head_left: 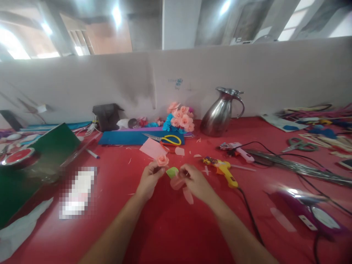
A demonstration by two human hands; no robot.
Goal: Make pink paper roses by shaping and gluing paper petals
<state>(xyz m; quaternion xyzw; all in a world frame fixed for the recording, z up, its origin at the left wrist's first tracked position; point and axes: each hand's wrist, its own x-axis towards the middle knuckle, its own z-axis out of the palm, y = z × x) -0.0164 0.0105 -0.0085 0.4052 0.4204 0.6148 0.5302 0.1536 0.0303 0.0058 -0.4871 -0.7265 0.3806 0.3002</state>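
My left hand (pixel 149 180) is closed round the base of a small peach paper flower (pixel 162 160), which points upward. With bent fingers, my right hand (pixel 197 182) pinches a thin pink paper petal (pixel 176 183), slightly blurred. Between the hands is a light green paper piece (pixel 172 172); whether anything touches it I cannot tell. Another pink petal (pixel 188 195) lies just below my right hand. Behind the flower rests a pink paper sheet (pixel 153 148), beside yellow-handled scissors (pixel 171 139).
Right of my hands lie a yellow glue gun (pixel 226 173) with its cord and a pink glue gun (pixel 244 153). A steel jug (pixel 217 114) and a bunch of paper flowers (pixel 182 119) stand near the wall. Wires (pixel 302 167) and green-handled scissors (pixel 302 145) are further right.
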